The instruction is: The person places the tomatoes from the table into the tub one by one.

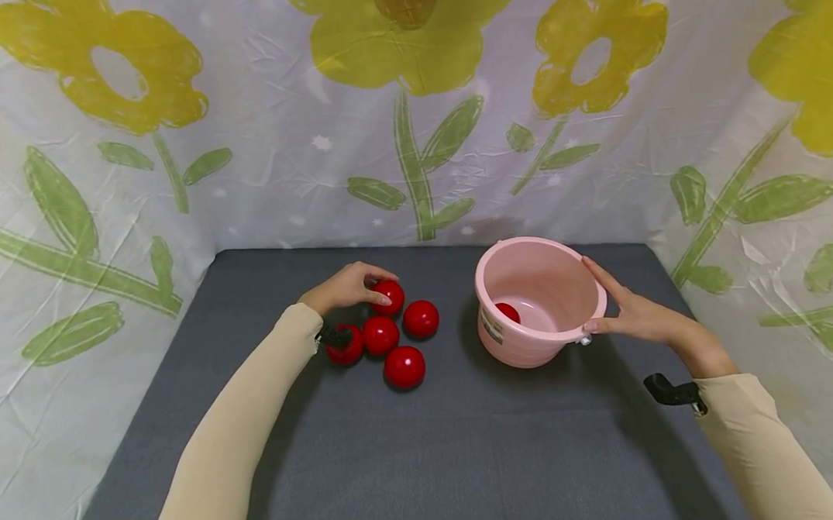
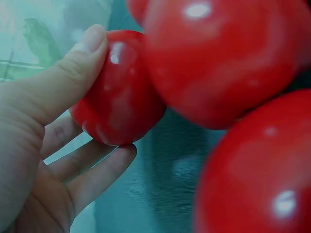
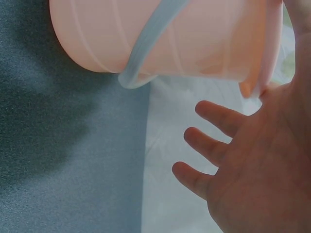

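My left hand (image 1: 348, 288) grasps a shiny, round red ball (image 1: 390, 292), and my right hand (image 1: 631, 316) touches a round pink plastic bucket (image 1: 514, 350).

The dark grey tabletop (image 1: 425, 461) runs widest across the lower centre of the frame; its far edge meets the white cloth backdrop printed with yellow flowers (image 1: 280, 173) just beyond the bucket, and its right edge slopes down near my right wrist. A strip of grey parts the bucket, right of centre, from four loose glossy red balls (image 1: 404, 367) grouped left of centre. The held ball sits at the top of that group, between my thumb and fingers; another red ball (image 1: 508, 312) lies inside the bucket. My right thumb and forefinger spread along its rim, the other three fingers extended free.
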The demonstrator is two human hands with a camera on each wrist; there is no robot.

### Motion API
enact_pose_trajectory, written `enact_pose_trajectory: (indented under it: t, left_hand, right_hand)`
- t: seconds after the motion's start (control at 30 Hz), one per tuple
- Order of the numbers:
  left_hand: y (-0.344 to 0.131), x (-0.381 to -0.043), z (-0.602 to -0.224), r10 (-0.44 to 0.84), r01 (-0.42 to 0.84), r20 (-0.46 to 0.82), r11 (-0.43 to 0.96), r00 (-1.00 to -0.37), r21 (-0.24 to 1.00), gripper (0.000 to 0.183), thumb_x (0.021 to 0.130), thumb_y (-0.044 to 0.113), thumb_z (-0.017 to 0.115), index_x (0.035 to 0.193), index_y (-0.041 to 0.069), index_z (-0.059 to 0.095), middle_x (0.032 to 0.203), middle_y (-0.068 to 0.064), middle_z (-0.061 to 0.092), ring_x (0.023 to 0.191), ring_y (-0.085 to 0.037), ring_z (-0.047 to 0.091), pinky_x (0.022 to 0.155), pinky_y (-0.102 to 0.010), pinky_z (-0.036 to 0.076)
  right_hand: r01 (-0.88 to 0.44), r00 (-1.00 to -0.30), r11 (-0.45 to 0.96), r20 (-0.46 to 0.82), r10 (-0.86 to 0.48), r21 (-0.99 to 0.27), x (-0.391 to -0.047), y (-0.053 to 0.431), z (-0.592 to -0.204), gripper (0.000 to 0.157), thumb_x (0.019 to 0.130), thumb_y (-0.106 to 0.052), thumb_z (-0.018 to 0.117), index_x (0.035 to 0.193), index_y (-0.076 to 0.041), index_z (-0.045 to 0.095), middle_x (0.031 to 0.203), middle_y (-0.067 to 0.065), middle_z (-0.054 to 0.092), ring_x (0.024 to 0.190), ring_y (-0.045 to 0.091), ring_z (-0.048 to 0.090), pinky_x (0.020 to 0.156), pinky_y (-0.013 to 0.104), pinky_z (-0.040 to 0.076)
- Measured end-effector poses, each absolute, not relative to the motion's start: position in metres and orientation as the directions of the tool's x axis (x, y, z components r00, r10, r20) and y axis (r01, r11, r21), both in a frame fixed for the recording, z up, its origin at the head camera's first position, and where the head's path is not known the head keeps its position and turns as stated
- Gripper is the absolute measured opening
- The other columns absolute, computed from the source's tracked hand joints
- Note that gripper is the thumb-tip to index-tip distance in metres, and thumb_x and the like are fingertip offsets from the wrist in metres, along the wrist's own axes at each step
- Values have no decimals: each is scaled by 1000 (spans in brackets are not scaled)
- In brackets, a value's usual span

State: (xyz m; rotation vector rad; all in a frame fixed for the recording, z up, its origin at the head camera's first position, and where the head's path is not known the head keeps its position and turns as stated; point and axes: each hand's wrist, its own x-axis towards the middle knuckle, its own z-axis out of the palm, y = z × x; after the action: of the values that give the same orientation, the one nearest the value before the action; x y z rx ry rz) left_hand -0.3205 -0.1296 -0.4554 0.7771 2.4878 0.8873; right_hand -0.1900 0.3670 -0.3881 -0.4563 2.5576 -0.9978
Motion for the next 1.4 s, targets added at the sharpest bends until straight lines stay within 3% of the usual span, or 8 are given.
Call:
enact_pose_trajectory:
  t: [0.3, 0.73, 1.4]
  left_hand:
    - [-127, -326, -424, 599, 350, -147, 631, -787, 693, 53, 89, 22, 75, 138, 13, 59, 136, -10, 63, 121, -30, 61, 98, -44, 53]
    - [-111, -337, -380, 620, 403, -103, 618, -778, 675, 52, 89, 19, 74, 139, 11, 58, 138, -14, 61, 125, -35, 60, 100, -46, 54]
    - [-65, -343, -341, 638, 446, -54, 593, -768, 670, 52, 88, 24, 76, 137, 16, 60, 136, -9, 62, 122, -29, 62, 98, -42, 55]
  right_hand:
    - [-165, -883, 698, -212, -420, -697, -189, 367, -387, 113, 87, -26, 74, 158, -30, -13, 167, 18, -9, 149, 55, 4, 105, 79, 24]
    - [-157, -883, 697, -217, -417, -700, -190, 368, -388, 113, 87, -25, 74, 158, -34, -13, 167, 18, -10, 149, 55, 2, 105, 79, 24]
    - [-165, -882, 701, -214, -419, -694, -190, 367, -387, 113, 87, -26, 74, 158, -34, -13, 167, 19, -10, 149, 55, 2, 105, 79, 23]
